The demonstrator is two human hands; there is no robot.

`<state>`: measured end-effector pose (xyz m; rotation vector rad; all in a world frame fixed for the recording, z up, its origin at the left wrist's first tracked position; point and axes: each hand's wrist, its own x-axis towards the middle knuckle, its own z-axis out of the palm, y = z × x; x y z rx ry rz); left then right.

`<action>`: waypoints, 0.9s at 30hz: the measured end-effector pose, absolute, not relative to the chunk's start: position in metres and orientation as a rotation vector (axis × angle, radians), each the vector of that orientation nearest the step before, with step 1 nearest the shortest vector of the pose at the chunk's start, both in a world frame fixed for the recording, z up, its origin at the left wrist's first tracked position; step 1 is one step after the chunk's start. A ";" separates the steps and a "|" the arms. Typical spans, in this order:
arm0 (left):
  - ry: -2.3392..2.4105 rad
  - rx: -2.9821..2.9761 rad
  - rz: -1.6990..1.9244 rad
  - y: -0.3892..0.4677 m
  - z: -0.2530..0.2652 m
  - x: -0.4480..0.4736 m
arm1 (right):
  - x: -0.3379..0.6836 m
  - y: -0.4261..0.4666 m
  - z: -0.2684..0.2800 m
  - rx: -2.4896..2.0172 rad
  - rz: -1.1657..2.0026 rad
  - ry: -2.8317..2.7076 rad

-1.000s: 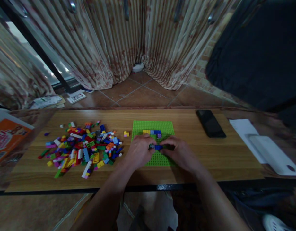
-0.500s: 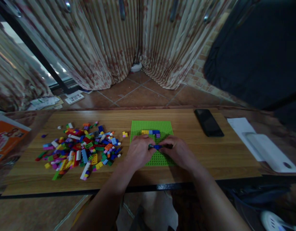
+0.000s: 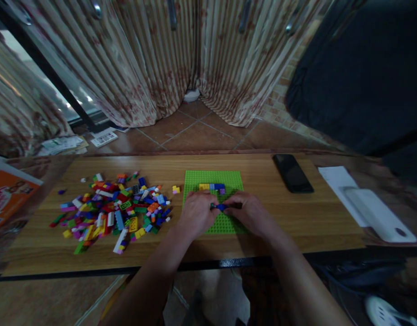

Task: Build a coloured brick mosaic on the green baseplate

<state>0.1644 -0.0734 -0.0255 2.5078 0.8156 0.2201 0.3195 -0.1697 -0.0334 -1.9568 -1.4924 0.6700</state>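
Observation:
My left hand [image 3: 199, 212] and my right hand [image 3: 246, 209] meet over a green studded baseplate [image 3: 225, 224]. Between their fingertips is a small blue toy brick [image 3: 221, 207], gripped from both sides. A dark bit shows at the left fingertips, too small to name. Just beyond the hands, a row of joined bricks sits on the plate: a yellow brick [image 3: 204, 186], a light blue one, and a dark blue brick [image 3: 220, 186]. A purple brick [image 3: 222, 191] adjoins the row's near right side. My fingers hide part of the plate.
A heap of mixed toy bricks [image 3: 110, 208] covers the left of the wooden table [image 3: 283, 222]. One small yellow piece [image 3: 175, 189] lies beside the plate. To the right are a black phone [image 3: 292, 173], paper [image 3: 337, 181] and a white board-like object [image 3: 385, 217].
Hardly anything differs. Both hands keep the blue brick in nearly the same spot, and the camera view has shifted slightly.

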 end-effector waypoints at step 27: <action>0.804 2.454 0.210 -0.070 -0.027 0.166 | 0.317 -0.171 -0.038 -1.933 0.635 -1.488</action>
